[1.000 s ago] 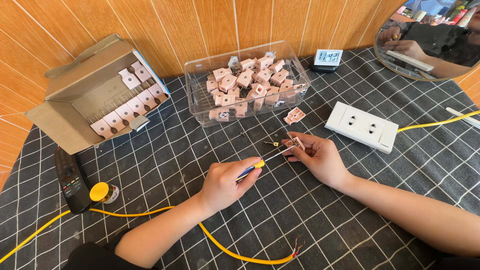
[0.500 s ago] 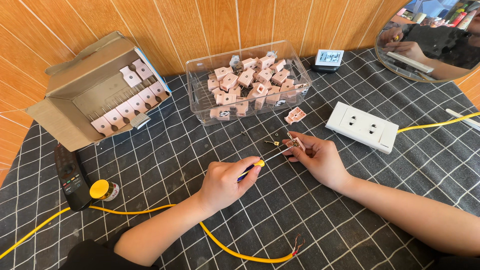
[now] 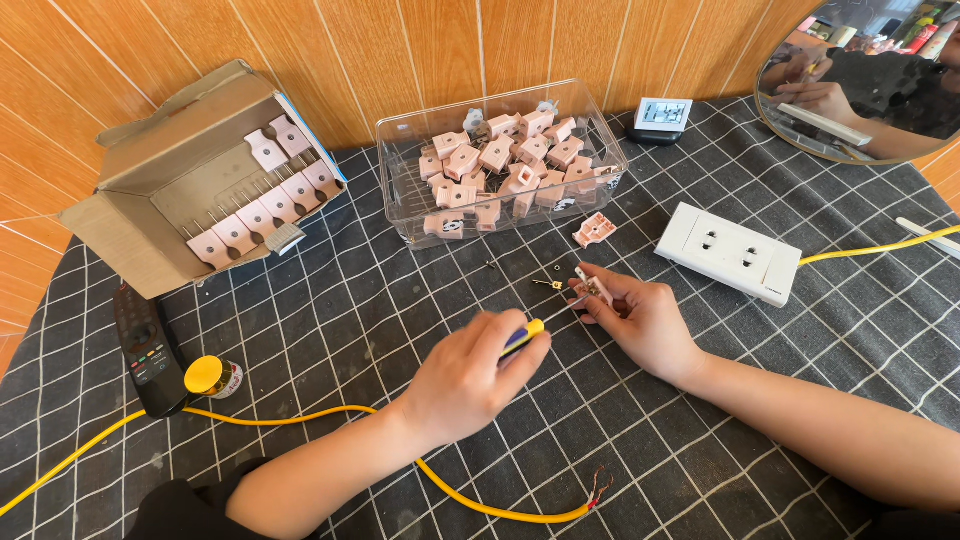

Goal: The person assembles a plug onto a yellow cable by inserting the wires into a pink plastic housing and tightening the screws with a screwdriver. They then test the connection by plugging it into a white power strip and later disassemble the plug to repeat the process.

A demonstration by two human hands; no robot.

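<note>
Left hand [image 3: 470, 375] clenched round a yellow-handled screwdriver [image 3: 523, 338], its axis aimed up-right at the pink plug [image 3: 590, 291]. Right hand [image 3: 640, 320] pinches that plug just above the table [image 3: 330, 320]; nearer hand.

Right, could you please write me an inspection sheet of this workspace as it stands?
Surface: dark grid-patterned cloth over the table.
Job's things: left hand grips a yellow-handled screwdriver; right hand holds a pink plug part.
Clutter: clear tub of pink parts, cardboard box, remote, white socket strip, loose screws.
Grippers: nothing seen, bare hands only.
Cables: yellow cable, bared end.
Surroundings: wood-panel wall, round mirror.
</note>
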